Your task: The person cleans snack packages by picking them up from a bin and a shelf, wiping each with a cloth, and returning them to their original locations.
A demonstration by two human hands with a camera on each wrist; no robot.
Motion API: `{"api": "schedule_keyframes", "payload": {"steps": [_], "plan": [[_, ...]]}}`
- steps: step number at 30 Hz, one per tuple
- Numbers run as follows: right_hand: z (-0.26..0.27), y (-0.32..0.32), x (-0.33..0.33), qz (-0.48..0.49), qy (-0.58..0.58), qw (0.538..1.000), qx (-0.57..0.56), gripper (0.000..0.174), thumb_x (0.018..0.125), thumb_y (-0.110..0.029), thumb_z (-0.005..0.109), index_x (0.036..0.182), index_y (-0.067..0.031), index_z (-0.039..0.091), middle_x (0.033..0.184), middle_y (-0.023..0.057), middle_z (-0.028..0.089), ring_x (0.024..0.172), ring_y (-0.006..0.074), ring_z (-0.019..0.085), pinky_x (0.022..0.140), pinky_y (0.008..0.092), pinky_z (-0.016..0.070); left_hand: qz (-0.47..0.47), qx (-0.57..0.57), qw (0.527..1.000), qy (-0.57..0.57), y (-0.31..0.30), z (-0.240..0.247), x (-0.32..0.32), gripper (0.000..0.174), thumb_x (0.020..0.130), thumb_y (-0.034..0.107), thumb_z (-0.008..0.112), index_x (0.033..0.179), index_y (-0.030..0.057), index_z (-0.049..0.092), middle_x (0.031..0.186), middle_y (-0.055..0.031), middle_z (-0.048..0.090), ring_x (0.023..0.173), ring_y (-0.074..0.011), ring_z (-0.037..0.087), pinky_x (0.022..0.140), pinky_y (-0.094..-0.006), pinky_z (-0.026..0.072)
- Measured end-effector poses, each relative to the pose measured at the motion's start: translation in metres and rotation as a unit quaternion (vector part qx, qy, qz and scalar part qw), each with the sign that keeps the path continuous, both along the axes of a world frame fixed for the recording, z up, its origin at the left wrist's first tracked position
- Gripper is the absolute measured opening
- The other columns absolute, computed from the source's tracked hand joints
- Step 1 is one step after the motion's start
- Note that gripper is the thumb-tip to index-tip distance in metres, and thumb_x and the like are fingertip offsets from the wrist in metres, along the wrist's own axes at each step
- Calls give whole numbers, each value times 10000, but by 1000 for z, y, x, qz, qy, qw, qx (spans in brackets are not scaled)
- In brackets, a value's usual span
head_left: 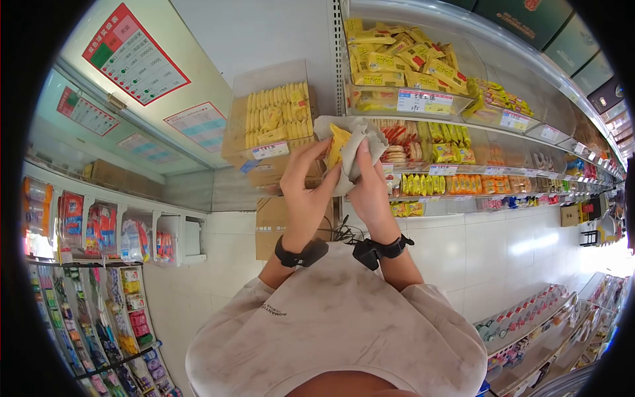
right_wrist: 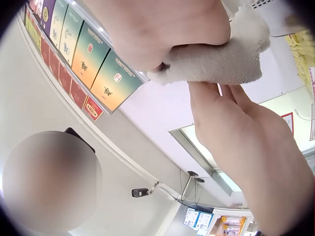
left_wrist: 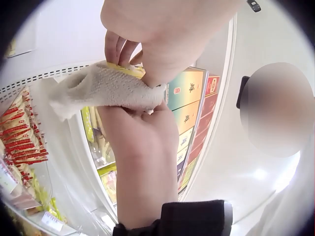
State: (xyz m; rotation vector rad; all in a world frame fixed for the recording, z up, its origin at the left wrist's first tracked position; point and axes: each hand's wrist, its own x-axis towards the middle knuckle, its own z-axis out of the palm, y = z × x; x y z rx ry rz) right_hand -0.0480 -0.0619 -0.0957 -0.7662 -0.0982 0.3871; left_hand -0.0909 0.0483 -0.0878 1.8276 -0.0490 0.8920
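Observation:
In the head view, my left hand (head_left: 305, 182) grips a small yellow snack packet (head_left: 338, 143) by its side. My right hand (head_left: 369, 198) holds a pale grey cloth (head_left: 360, 137), thumb on top, wrapped against the packet's right side. More of the cloth spreads behind the packet. From the left wrist, only a yellow strip of the packet (left_wrist: 129, 70) shows above the cloth (left_wrist: 110, 91), with left fingers curled over it. The right wrist view has the cloth (right_wrist: 216, 64) bunched beneath my right hand (right_wrist: 167, 29); the packet is hidden there.
Ahead, a clear bin of stacked yellow packets (head_left: 278, 116) stands left of a tiered shelf. A larger bin of loose yellow packets (head_left: 403, 63) tops that shelf, price tags along its edges. Below sits a cardboard box (head_left: 270, 228). Racks of goods (head_left: 99, 228) stand at left.

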Motion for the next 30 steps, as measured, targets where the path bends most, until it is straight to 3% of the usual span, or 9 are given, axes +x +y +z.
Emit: {"api": "schedule_keyframes", "payload": {"steps": [2,5,6,9,12,17,23,26,30], "plan": [[-8,-1,-2,-6,-49,998,-27,504,1058,-384,543,1433,-58,458,1372,7,526,1224,89,503,1012,266,410,18,30,999,-15,-3,3,-2,424,858,-93,676,1276,-35,638,1170,-116,624,1073,-226,622,960,-319,474],[3,-1,1,-7,15,999,45,465,1049,-339,577,1401,-48,489,1339,18,557,1182,83,528,975,260,436,55,61,996,-39,0,-2,-2,367,876,-69,680,1238,-13,672,1157,-124,637,1034,-231,647,926,-318,496],[2,-1,1,-24,-25,999,11,419,1043,-293,586,1373,-45,514,1295,24,589,1132,87,565,923,257,467,68,68,994,-46,0,-2,-2,341,882,-59,680,1218,-3,690,1146,-127,645,1011,-232,659,908,-318,508],[0,0,0,-67,-112,989,-66,312,1019,-185,623,1289,-35,584,1172,34,667,1001,90,643,805,244,530,9,-134,991,-17,-9,0,-4,299,897,-48,671,1192,-14,700,1108,-123,657,1004,-230,666,905,-313,507],[4,0,1,-99,-135,982,-91,266,989,-150,668,1219,-21,631,1099,31,694,938,77,652,776,230,530,52,7,998,-42,0,-4,-1,282,918,-35,675,1200,-45,675,1142,-124,653,1062,-208,638,926,-299,499],[4,4,-3,-176,-190,955,-147,218,974,-134,682,1135,12,658,1039,31,704,903,76,624,780,245,510,20,7,999,26,4,-11,-3,309,891,-36,694,1199,-52,666,1134,-128,661,1001,-217,671,905,-318,533],[6,1,1,-137,-373,864,-308,184,996,-109,610,1106,38,625,965,141,682,823,201,649,758,316,511,-23,-70,996,46,10,-14,0,384,878,-71,665,1257,-75,599,1208,-137,620,1077,-207,644,932,-309,554],[5,-8,2,-37,-342,887,-307,218,1013,-144,578,1131,37,609,987,175,660,819,281,645,753,347,507,-51,-118,991,19,9,-10,2,403,889,-75,648,1284,-82,571,1246,-125,594,1156,-197,602,935,-307,557],[0,-5,1,-27,-345,894,-284,236,1025,-171,556,1126,36,608,1001,182,659,857,310,644,766,360,505,-25,-119,992,41,14,-11,3,355,924,-48,641,1273,-74,584,1269,-98,570,1203,-173,560,950,-292,533]]}}
